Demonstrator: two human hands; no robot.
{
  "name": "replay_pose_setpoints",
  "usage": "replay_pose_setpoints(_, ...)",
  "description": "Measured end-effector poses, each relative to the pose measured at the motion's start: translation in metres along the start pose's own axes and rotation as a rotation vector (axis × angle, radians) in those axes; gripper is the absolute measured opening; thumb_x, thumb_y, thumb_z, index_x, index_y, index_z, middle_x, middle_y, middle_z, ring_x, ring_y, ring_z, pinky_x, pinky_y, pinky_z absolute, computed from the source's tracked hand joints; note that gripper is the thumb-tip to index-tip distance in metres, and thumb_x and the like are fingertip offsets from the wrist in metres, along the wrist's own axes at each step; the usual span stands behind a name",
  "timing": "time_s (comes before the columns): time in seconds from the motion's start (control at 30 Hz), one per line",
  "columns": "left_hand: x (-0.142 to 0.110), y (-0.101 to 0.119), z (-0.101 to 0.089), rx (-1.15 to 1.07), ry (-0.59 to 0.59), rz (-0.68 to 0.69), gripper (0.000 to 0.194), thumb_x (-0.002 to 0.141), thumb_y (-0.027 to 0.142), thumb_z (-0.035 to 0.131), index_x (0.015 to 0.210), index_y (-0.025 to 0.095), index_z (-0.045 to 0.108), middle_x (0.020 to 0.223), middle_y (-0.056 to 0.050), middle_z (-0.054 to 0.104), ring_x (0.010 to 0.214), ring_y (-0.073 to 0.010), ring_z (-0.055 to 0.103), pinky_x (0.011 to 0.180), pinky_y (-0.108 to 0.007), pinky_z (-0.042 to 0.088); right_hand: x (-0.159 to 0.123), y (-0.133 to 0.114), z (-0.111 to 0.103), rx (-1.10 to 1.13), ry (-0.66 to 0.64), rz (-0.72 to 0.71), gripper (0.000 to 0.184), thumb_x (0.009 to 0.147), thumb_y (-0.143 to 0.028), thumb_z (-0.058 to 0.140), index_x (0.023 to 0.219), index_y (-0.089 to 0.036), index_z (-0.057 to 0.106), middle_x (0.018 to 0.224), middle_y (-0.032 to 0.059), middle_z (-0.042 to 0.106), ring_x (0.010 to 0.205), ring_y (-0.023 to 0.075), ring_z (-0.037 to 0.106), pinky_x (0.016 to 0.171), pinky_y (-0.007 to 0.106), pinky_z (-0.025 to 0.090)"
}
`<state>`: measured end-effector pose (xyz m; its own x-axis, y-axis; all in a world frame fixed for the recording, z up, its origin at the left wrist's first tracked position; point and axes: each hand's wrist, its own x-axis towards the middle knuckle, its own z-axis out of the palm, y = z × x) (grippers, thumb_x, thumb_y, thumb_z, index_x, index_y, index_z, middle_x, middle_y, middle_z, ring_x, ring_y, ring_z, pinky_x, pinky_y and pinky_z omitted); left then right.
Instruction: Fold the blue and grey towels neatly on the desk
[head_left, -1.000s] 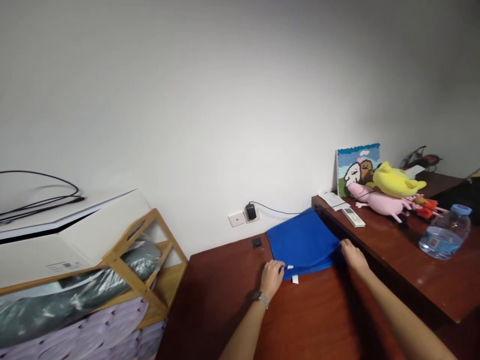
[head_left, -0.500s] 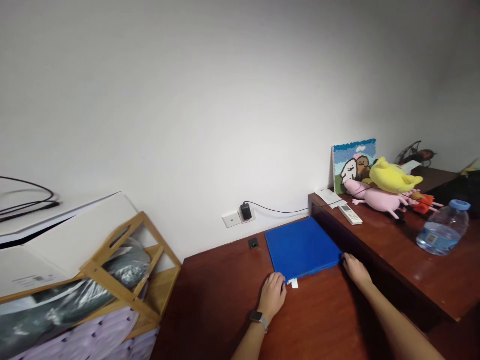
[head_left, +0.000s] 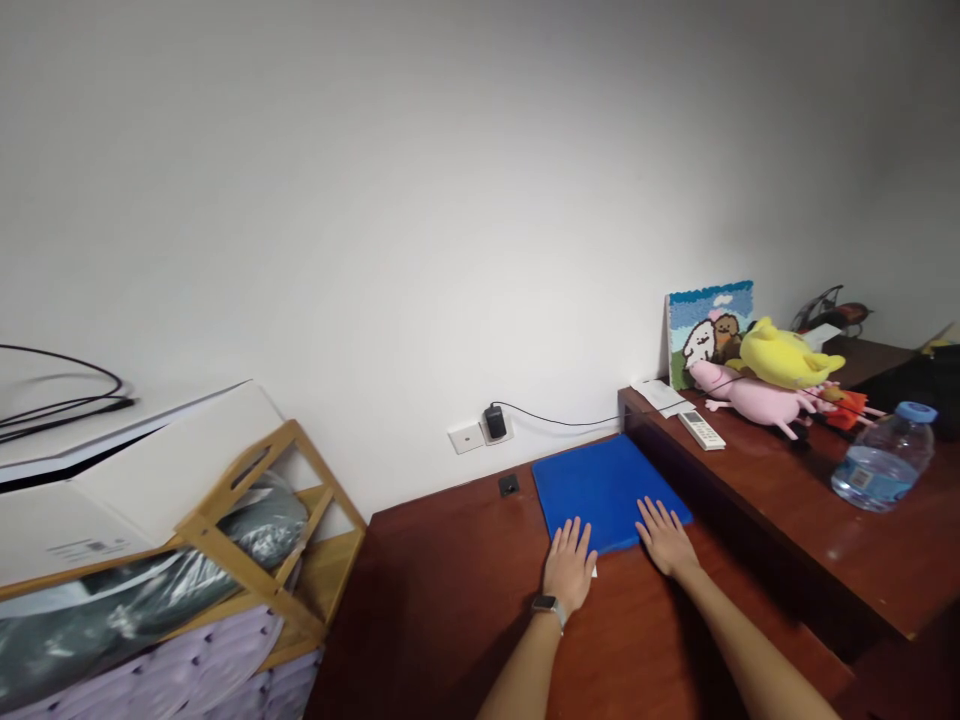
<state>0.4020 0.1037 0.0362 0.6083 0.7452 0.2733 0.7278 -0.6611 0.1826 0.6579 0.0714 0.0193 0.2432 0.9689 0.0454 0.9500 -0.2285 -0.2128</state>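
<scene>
A flat blue square that looks like folded cloth or a cushion [head_left: 604,485] lies on the reddish-brown wooden desk [head_left: 450,590], close to the wall. On its near left corner rests my left hand [head_left: 570,565], palm down with fingers spread; a watch [head_left: 550,606] is on that wrist. My right hand [head_left: 666,535] lies flat on the near edge toward the right, its fingers stretched out. Neither hand grips anything. A bit of a white tag [head_left: 595,572] shows beside my left hand, mostly covered.
At right, a higher desk section holds a remote control [head_left: 702,430], plush toys [head_left: 784,355], a picture [head_left: 709,330] and a water bottle [head_left: 883,458]. A black plug [head_left: 495,421] sits in the wall socket. On the left stands a wooden rack [head_left: 274,530] with bagged items.
Both hands have let go of the near corners and moved onto the blue square, fingers now spread flat. My right hand shifted left; the white tag is now mostly covered.
</scene>
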Motion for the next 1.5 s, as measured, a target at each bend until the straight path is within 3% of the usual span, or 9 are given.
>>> replay_pose_setpoints(0.13, -0.023, -0.006, 0.002, 0.019, -0.030, 0.010, 0.056, 0.110, 0.047, 0.032, 0.160, 0.023, 0.040, 0.167, -0.008, 0.039, 0.156, -0.0252, 0.032, 0.127, -0.050, 0.032, -0.019, -0.006, 0.009, 0.006, 0.040, -0.004, 0.066, 0.103, -0.049, 0.023, 0.164, -0.024, 0.033, 0.170, 0.0041, 0.031, 0.158, 0.0263, 0.023, 0.128, 0.050, 0.017)
replay_pose_setpoints(0.27, -0.070, -0.012, -0.021, 0.046, -0.030, 0.037, 0.055, 0.110, 0.044, 0.034, 0.161, 0.025, 0.038, 0.165, -0.007, 0.041, 0.154, -0.0257, 0.036, 0.125, -0.051, 0.036, -0.061, -0.025, 0.003, 0.035, 0.038, -0.069, 0.063, 0.103, -0.049, 0.028, 0.160, -0.025, 0.042, 0.166, 0.0049, 0.040, 0.155, 0.0286, 0.033, 0.125, 0.051, 0.026)
replay_pose_setpoints(0.53, -0.257, -0.024, -0.052, 0.181, 0.094, -0.025, 0.055, 0.104, 0.029, 0.046, 0.158, 0.038, 0.042, 0.160, 0.002, 0.050, 0.143, -0.0243, 0.053, 0.115, -0.048, 0.051, -0.212, -0.092, 0.006, 0.182, 0.096, -0.236, 0.052, 0.104, -0.057, 0.035, 0.137, -0.037, 0.069, 0.137, 0.0067, 0.071, 0.124, 0.0349, 0.064, 0.108, 0.053, 0.047)
replay_pose_setpoints(0.7, -0.348, -0.028, -0.050, 0.246, 0.177, -0.065, 0.043, 0.096, 0.032, 0.056, 0.137, 0.039, 0.067, 0.142, 0.002, 0.068, 0.124, -0.0264, 0.069, 0.099, -0.042, 0.062, -0.253, -0.127, 0.002, 0.276, 0.080, -0.374, 0.055, 0.106, -0.055, 0.034, 0.156, -0.037, 0.048, 0.156, 0.0013, 0.055, 0.142, 0.0289, 0.052, 0.122, 0.049, 0.037)
replay_pose_setpoints(0.8, -0.344, -0.008, -0.063, 0.212, 0.177, -0.153, 0.041, 0.100, 0.034, 0.051, 0.138, 0.035, 0.067, 0.148, 0.000, 0.064, 0.132, -0.0280, 0.063, 0.108, -0.047, 0.057, -0.246, -0.126, 0.007, 0.243, 0.064, -0.433, 0.061, 0.106, -0.054, 0.033, 0.163, -0.031, 0.035, 0.165, 0.0025, 0.040, 0.153, 0.0279, 0.037, 0.127, 0.051, 0.029)
replay_pose_setpoints(1.03, -0.221, 0.094, -0.065, -0.057, 0.010, -0.102, 0.054, 0.109, 0.041, 0.032, 0.160, 0.027, 0.039, 0.166, -0.003, 0.040, 0.153, -0.0266, 0.038, 0.126, -0.053, 0.036, -0.230, -0.105, 0.037, 0.122, 0.032, -0.397, 0.059, 0.105, -0.039, 0.036, 0.161, -0.019, 0.038, 0.166, 0.0098, 0.037, 0.154, 0.0284, 0.034, 0.123, 0.050, 0.037)
replay_pose_setpoints(1.13, -0.197, 0.111, -0.054, -0.109, -0.079, -0.073, 0.057, 0.110, 0.043, 0.026, 0.165, 0.029, 0.023, 0.169, -0.001, 0.032, 0.155, -0.0245, 0.033, 0.127, -0.052, 0.032, -0.226, -0.093, 0.034, 0.114, -0.036, -0.446, 0.057, 0.105, -0.034, 0.036, 0.161, -0.023, 0.038, 0.166, 0.0081, 0.037, 0.153, 0.0262, 0.038, 0.121, 0.046, 0.040)
replay_pose_setpoints(1.3, -0.231, 0.081, -0.055, -0.007, -0.074, -0.135, 0.058, 0.108, 0.050, 0.030, 0.164, 0.034, 0.026, 0.171, 0.001, 0.030, 0.156, -0.0250, 0.031, 0.128, -0.051, 0.030, -0.229, -0.083, 0.027, 0.184, -0.032, -0.380, 0.062, 0.108, -0.051, 0.026, 0.165, -0.025, 0.026, 0.170, 0.0037, 0.028, 0.157, 0.0232, 0.027, 0.129, 0.050, 0.023)
replay_pose_setpoints(1.5, -0.339, 0.003, -0.053, 0.213, 0.004, -0.456, 0.058, 0.107, 0.042, 0.030, 0.164, 0.029, 0.029, 0.168, 0.000, 0.034, 0.154, -0.0273, 0.036, 0.123, -0.053, 0.039, -0.253, -0.090, 0.039, 0.213, -0.019, -0.257, 0.068, 0.107, -0.056, 0.022, 0.165, -0.020, 0.027, 0.170, 0.0030, 0.027, 0.157, 0.0223, 0.026, 0.130, 0.044, 0.024)
